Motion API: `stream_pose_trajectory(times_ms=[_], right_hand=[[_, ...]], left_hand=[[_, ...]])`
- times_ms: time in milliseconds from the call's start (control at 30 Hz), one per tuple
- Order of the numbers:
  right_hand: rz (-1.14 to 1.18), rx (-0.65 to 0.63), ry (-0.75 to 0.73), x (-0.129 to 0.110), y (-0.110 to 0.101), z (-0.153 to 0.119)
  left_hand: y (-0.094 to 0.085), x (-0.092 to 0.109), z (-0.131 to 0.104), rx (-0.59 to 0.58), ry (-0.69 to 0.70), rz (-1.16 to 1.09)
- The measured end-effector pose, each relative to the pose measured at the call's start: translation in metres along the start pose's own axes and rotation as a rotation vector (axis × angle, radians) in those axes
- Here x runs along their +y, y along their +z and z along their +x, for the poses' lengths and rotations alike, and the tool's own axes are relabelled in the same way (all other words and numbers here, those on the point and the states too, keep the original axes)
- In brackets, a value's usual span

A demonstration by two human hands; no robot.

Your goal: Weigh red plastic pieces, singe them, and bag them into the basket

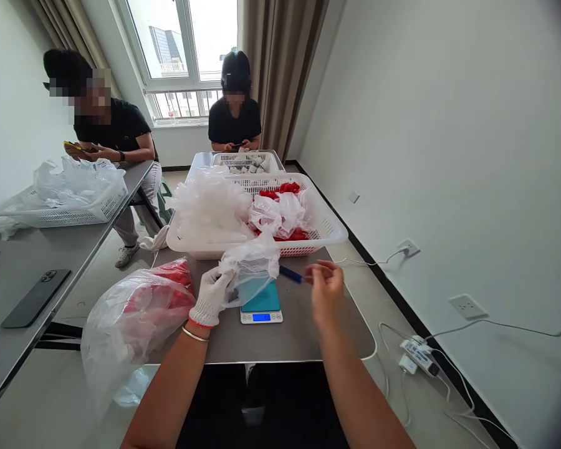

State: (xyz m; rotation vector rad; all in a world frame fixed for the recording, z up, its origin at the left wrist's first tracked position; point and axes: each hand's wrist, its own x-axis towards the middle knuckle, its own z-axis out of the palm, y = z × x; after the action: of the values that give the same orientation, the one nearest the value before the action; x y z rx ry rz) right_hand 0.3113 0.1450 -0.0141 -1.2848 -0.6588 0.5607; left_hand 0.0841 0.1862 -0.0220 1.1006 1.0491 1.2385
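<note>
My left hand [211,298], in a white knit glove, is closed on the edge of a clear plastic bag [252,265]. The bag spreads over a small kitchen scale [262,305] with a teal top and a lit display. My right hand [326,288] is bare and held above the table to the right of the scale. Its fingers are curled together and slightly blurred; what they hold, if anything, cannot be made out. Between that hand and the bag shows a dark blue stick-shaped thing [290,274]. A large clear bag with red contents [159,290] lies left of my gloved hand.
Behind the scale, a white basket [331,234] holds plastic bags and red items. A second basket [277,163] stands farther back. Two people sit beyond. On the left table are a bag-filled basket [115,198] and a phone [36,298]. A power strip [419,357] with cables lies right.
</note>
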Motion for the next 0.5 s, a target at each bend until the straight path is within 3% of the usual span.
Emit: stream_pose_trajectory(times_ms=[100, 200, 367, 433, 500], right_hand=[[-0.133, -0.295, -0.035, -0.011, 0.019, -0.012], [-0.201, -0.367, 0.026, -0.013, 0.028, -0.013], [-0.041, -0.23, 0.218, -0.001, 0.0, 0.019], [-0.023, -0.029, 0.214, 0.0, -0.014, 0.026], [-0.112, 0.212, 0.054, -0.004, -0.022, 0.019]], left_hand=[[0.003, -0.002, -0.006, -0.143, -0.001, 0.066], [0.004, -0.003, -0.008, -0.213, -0.001, 0.063], [0.002, -0.005, -0.003, -0.208, 0.014, 0.01], [0.002, -0.004, -0.002, -0.206, 0.023, 0.008], [0.003, -0.001, -0.003, -0.191, 0.055, 0.052]])
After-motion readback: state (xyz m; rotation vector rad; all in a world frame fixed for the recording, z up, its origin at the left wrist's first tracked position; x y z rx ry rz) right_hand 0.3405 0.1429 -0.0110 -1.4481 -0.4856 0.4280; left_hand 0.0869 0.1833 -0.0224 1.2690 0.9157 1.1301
